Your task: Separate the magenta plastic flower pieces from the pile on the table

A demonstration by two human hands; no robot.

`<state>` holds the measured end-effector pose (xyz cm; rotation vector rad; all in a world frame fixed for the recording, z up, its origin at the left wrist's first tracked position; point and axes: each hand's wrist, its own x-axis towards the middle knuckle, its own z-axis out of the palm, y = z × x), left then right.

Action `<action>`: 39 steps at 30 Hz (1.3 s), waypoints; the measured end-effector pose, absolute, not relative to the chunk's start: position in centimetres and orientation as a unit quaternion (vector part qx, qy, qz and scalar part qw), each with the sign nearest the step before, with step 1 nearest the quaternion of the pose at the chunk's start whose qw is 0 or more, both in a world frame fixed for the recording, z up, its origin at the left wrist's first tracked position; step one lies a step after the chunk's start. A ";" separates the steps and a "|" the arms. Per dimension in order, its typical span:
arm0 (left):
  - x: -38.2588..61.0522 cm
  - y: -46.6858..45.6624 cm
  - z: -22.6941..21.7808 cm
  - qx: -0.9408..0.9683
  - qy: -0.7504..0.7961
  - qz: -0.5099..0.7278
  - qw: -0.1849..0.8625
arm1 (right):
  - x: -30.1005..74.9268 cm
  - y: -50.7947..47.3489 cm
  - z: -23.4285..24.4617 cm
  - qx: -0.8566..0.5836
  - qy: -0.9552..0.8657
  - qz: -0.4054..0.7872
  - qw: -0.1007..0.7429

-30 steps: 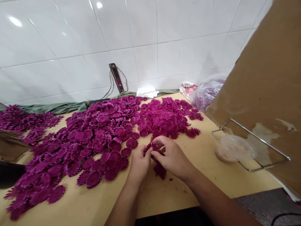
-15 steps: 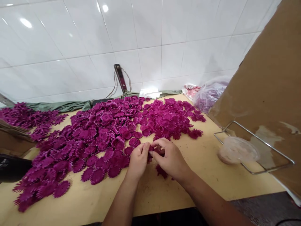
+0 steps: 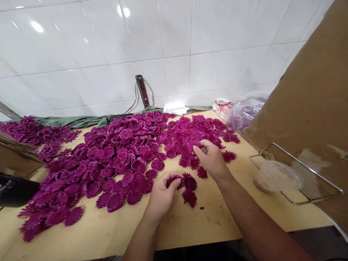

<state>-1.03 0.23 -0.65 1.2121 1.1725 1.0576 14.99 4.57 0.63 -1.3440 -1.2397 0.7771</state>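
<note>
Purple fabric flower petals cover the wooden table (image 3: 206, 217). A large heap of curled petals (image 3: 108, 163) lies at the left and centre, a flatter pile (image 3: 201, 132) at the right. My left hand (image 3: 163, 194) is closed round a purple petal piece (image 3: 174, 180) near the table's front. Two loose petals (image 3: 189, 190) lie just right of it. My right hand (image 3: 209, 156) reaches into the right pile, fingers pinched on a petal (image 3: 194, 145).
A brown cardboard sheet (image 3: 307, 98) leans at the right over a wire frame (image 3: 296, 174) and a plastic lid (image 3: 277, 177). A plastic bag (image 3: 244, 108) sits at the back right. A cardboard box (image 3: 16, 159) with more petals stands at the left. White tiled wall behind.
My right hand left my left hand and moved forward and right into the right pile, closing on a petal. My left hand stays near the front, still holding its piece.
</note>
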 end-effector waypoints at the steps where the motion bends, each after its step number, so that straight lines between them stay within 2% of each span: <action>1: -0.9 0.2 -0.6 0.509 0.498 0.451 0.537 | 15.0 4.7 0.4 -0.564 -0.526 0.326 0.547; 5: -0.6 0.3 -0.7 0.497 0.509 0.465 0.527 | 15.0 5.5 0.4 -0.578 -0.507 0.317 0.556; 10: -0.4 1.0 -1.5 0.461 0.521 0.475 0.539 | 14.2 4.1 2.0 -0.604 -0.580 0.180 0.516; 15: -0.8 2.0 -2.0 0.413 0.502 0.484 0.586 | 11.7 0.3 1.6 -0.521 -0.674 0.322 0.412; 21: -0.9 2.2 -1.8 0.365 0.494 0.498 0.612 | 10.4 -0.2 0.6 -0.521 -0.652 0.369 0.409; 29: -1.1 0.8 -1.8 0.411 0.453 0.455 0.647 | 10.6 0.4 0.2 -0.555 -0.692 0.202 0.416; 34: -1.0 0.4 -1.3 0.456 0.460 0.490 0.584 | 10.7 1.4 0.3 -0.552 -0.700 0.099 0.442; 39: -1.2 -0.3 -0.9 0.462 0.492 0.487 0.554 | 14.2 5.6 1.8 -0.635 -0.591 -0.006 0.497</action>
